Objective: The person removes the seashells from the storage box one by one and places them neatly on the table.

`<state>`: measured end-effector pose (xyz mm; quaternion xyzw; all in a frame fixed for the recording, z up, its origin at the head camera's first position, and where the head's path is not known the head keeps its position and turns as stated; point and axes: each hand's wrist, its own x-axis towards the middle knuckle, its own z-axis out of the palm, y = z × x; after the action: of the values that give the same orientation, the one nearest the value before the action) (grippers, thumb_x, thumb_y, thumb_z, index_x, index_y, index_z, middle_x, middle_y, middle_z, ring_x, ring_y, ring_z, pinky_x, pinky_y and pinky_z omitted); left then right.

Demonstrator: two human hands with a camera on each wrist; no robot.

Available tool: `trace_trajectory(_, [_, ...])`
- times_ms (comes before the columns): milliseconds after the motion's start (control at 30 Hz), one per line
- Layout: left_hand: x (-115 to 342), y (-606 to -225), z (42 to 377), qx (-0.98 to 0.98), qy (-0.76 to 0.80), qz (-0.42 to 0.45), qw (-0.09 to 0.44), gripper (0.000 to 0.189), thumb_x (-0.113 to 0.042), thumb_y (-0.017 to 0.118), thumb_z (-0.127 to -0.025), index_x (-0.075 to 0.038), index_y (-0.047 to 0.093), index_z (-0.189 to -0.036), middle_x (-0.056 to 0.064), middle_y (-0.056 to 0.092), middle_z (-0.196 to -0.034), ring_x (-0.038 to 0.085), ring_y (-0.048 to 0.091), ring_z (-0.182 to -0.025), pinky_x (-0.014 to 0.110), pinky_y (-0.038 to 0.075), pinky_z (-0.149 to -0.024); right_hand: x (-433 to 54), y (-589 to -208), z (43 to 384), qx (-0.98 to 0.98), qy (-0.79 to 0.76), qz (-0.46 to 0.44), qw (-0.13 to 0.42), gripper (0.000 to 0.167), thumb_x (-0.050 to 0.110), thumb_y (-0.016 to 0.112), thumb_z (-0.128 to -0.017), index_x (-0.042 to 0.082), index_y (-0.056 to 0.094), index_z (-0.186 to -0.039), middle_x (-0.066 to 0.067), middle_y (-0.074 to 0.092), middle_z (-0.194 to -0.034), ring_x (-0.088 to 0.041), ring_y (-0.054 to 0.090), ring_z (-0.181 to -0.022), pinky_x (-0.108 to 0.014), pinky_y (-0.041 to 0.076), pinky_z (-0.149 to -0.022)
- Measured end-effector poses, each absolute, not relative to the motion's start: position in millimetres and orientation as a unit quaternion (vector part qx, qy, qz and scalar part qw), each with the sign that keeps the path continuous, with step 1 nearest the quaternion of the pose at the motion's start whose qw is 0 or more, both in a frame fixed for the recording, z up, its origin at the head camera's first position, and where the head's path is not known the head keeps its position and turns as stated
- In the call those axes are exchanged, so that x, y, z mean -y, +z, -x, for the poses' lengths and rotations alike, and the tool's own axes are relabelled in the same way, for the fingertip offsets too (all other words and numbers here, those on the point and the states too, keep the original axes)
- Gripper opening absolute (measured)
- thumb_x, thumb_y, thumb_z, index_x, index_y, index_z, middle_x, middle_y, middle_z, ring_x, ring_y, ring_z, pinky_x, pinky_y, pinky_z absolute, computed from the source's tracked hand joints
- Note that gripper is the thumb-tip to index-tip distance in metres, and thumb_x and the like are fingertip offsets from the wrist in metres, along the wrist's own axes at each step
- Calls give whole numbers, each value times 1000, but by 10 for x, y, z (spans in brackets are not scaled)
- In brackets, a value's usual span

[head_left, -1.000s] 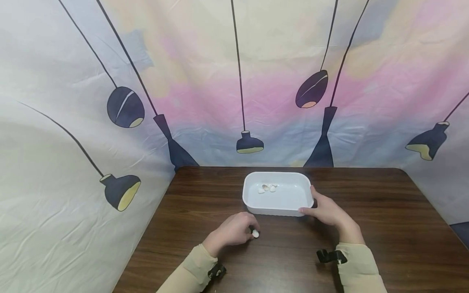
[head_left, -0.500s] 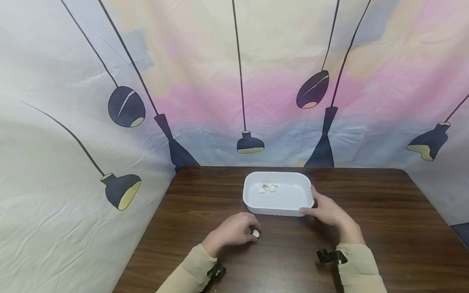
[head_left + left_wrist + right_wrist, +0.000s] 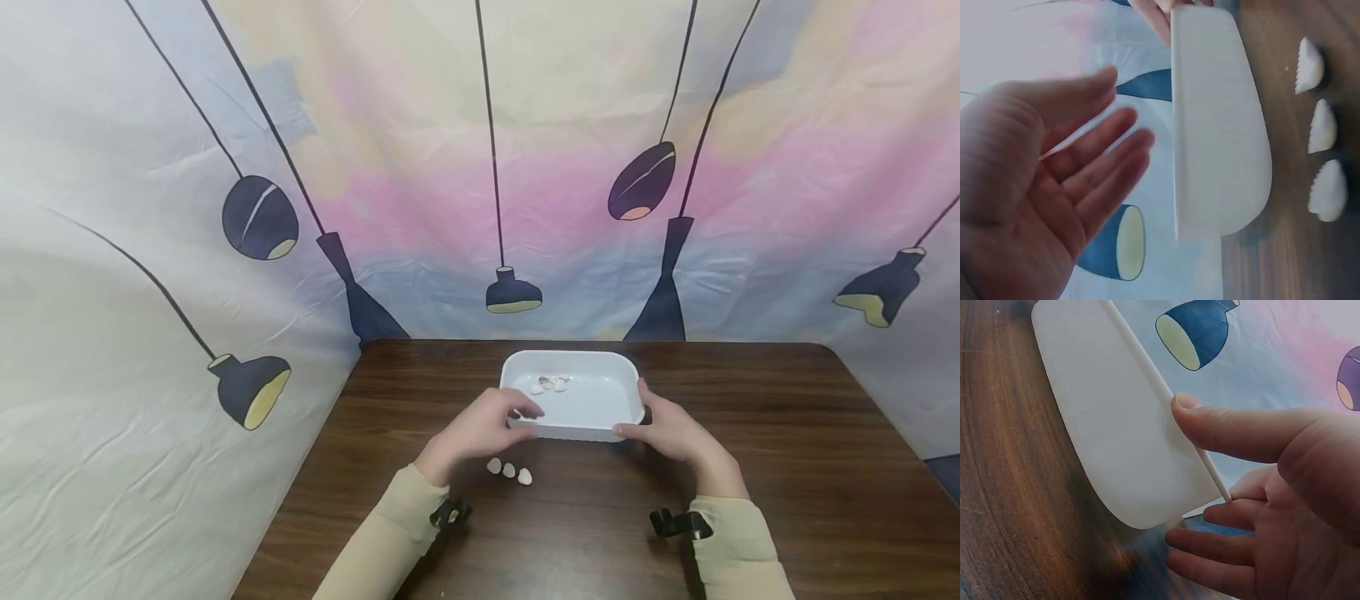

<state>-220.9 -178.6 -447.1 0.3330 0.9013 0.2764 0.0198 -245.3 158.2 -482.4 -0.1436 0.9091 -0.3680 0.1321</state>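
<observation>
Three small white seashells (image 3: 509,471) with ridged edges lie in a row on the table, plainer in the left wrist view as pale shells (image 3: 1322,127). Behind them stands a white rectangular dish (image 3: 592,433) holding several more shells (image 3: 555,384) toward its left side. My left hand (image 3: 483,425) hovers at the dish's front left, fingers loosely bent; in the left wrist view nothing sits between thumb and fingers. With my right hand (image 3: 675,429) I hold the dish's right end, thumb (image 3: 1229,431) against the rim and the index finger farther round.
A dark wooden table (image 3: 795,467) carries everything. Its far edge meets a hanging cloth (image 3: 420,167) printed with lamps. Black straps (image 3: 678,523) with small devices sit at both wrists.
My left hand has risen from the shells on the table and moved forward to the dish's front left, exposing three shells in a row. My right hand stays on the dish.
</observation>
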Motion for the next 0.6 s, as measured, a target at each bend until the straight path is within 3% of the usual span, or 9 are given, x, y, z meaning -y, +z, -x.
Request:
trace_trajectory(367, [1502, -4671, 2854, -954, 189, -232, 13, 26, -6, 78, -94, -7, 80, -119, 5, 77, -110, 18, 70, -104, 33, 56, -94, -1595, -4833, 2451, -909, -368, 148, 127, 111, 43, 78, -97, -15, 10, -163, -41, 27, -162, -57, 36, -148, -69, 36, -114])
trace_trajectory(600, [1435, -4797, 3034, -971, 167, -166, 36, 35, 5, 70, -88, -8, 79, -120, 5, 75, -112, 17, 65, -101, 36, 56, -96, -1597, -4835, 2460, -908, -372, 142, 130, 114, 47, 79, -96, -13, 10, -164, -41, 27, -163, -57, 36, -148, -70, 36, -113])
